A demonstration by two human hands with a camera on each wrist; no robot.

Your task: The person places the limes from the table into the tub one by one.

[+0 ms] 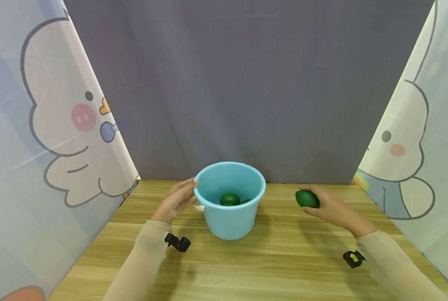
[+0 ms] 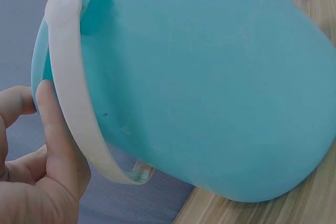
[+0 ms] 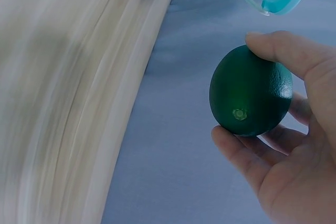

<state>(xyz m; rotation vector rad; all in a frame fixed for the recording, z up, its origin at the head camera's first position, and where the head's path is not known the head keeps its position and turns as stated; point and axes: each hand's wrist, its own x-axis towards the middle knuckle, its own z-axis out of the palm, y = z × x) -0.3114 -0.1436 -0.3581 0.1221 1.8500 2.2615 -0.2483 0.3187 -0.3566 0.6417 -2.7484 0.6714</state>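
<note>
A light blue bucket [image 1: 229, 221] stands upright on the wooden table, with green limes [image 1: 230, 199] lying at its bottom. My left hand [image 1: 176, 201] grips the bucket's rim on its left side. In the left wrist view the thumb [image 2: 55, 124] presses under the rim, beside the white handle [image 2: 73, 82], which hangs down. Off to the right of the bucket, my right hand [image 1: 331, 209] holds a dark green lime [image 1: 307, 199] above the table. The right wrist view shows this lime [image 3: 251, 92] between thumb and fingers, its stem scar facing the camera.
The wooden table [image 1: 246, 267] runs back to a grey curtain [image 1: 239, 83]. Printed cloths with cartoon figures hang at the left [image 1: 58, 104] and right sides. A small black device is strapped to each wrist, over beige sleeves [image 1: 141, 259].
</note>
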